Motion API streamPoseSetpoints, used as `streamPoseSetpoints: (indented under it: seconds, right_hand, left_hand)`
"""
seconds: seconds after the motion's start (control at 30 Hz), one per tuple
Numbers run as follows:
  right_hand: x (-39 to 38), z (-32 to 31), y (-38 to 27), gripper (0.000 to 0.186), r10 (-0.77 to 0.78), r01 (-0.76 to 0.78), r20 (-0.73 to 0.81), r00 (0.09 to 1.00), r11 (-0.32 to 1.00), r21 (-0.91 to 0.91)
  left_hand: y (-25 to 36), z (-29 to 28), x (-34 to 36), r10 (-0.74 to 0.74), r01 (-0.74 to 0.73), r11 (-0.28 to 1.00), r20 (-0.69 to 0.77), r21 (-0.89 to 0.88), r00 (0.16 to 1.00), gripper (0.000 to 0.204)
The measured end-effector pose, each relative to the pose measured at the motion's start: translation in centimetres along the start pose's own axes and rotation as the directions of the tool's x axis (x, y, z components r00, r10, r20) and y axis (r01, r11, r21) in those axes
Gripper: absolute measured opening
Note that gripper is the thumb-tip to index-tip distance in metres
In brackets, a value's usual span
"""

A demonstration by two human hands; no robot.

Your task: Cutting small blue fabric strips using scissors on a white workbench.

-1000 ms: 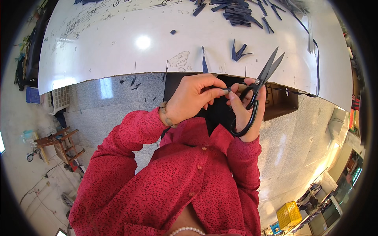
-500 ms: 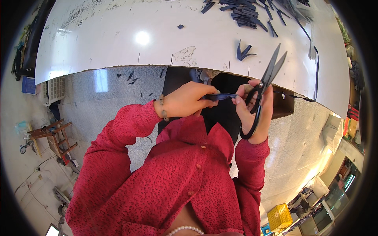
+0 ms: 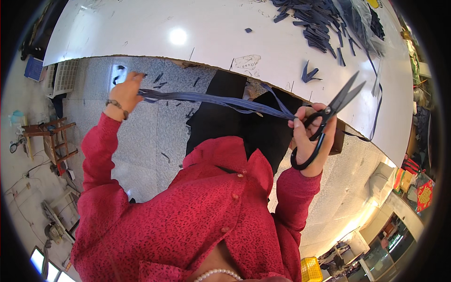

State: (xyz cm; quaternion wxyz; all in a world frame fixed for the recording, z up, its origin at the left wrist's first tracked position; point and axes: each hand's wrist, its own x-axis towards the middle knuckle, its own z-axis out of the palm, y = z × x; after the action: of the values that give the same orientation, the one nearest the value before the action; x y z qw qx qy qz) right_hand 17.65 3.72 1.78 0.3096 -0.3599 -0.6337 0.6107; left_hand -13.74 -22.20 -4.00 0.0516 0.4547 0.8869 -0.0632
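Left hand [image 3: 126, 91] swung wide, pinching blue strip [image 3: 211, 99] taut | right hand [image 3: 312, 136] grips strip-end plus open scissors [image 3: 329, 117] | blades could nick fingers

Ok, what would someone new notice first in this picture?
A long blue strip stretched between the two hands: the left hand pinches one end out to the side, the right hand holds the other along with big black scissors. Behind them, a pile of blue scraps lies on the white table.
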Motion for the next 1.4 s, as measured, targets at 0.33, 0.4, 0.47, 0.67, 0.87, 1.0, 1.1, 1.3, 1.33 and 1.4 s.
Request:
streamPoseSetpoints:
  seconds: [0.33, 0.4, 0.47, 0.67, 0.87, 1.0, 1.1, 1.3, 1.33, 1.4]
  right_hand:
    - [-1.5, 2.6, 0.5, 0.042, -0.049, 0.056, 0.03, 0.998, 0.936, -0.347]
    - [-1.7, 2.5, 0.3, 0.042, -0.01, 0.014, 0.016, 1.0, 0.94, -0.341]
    - [-1.6, 2.1, 0.4, 0.041, 0.029, -0.026, 0.002, 1.0, 0.944, -0.33]
    - [-0.9, 0.3, 1.4, 0.042, 0.099, -0.108, -0.079, 0.992, 0.988, -0.109]
    - [0.0, -0.6, 2.2, 0.041, 0.132, -0.15, -0.163, 0.978, 0.983, -0.103]
    - [0.6, -1.1, 2.7, 0.042, 0.107, -0.122, -0.189, 0.976, 0.99, -0.071]
    - [1.2, -1.5, 2.6, 0.042, 0.124, -0.146, -0.2, 0.972, 0.984, -0.1]
    - [1.8, -2.2, 3.2, 0.042, 0.114, -0.127, -0.204, 0.972, 0.991, -0.052]
    - [1.9, -2.3, 3.2, 0.042, 0.115, -0.127, -0.209, 0.971, 0.991, -0.046]
    - [2.0, -2.4, 3.2, 0.042, 0.139, -0.156, -0.227, 0.964, 0.986, -0.057]
  left_hand:
    - [23.7, -2.7, 1.0, 0.14, -0.497, 0.126, -0.481, -0.858, 0.866, 0.022]
    - [23.8, -2.2, 1.0, 0.195, -0.422, 0.174, -0.389, -0.89, 0.9, 0.018]
    - [24.3, -1.5, 0.9, 0.245, -0.348, 0.231, -0.292, -0.909, 0.925, 0.015]
    - [24.9, -1.4, 0.9, 0.252, -0.286, 0.227, -0.227, -0.931, 0.941, 0.013]
    - [24.5, -1.0, 2.6, 0.193, -0.404, 0.295, -0.36, -0.866, 0.913, 0.013]
    - [23.8, -2.5, 4.3, 0.292, -0.121, 0.108, -0.085, -0.987, 0.953, 0.013]
    - [23.4, -3.6, 5.4, 0.374, 0.118, 0.087, 0.142, -0.989, 0.917, 0.015]
    - [23.1, -2.2, 7.3, 0.45, 0.1, 0.224, 0.194, -0.969, 0.872, 0.018]
    - [23.1, -2.4, 7.5, 0.453, 0.097, 0.23, 0.195, -0.968, 0.87, 0.018]
    - [23.3, -3.0, 7.8, 0.456, 0.219, 0.055, 0.22, -0.974, 0.863, 0.017]
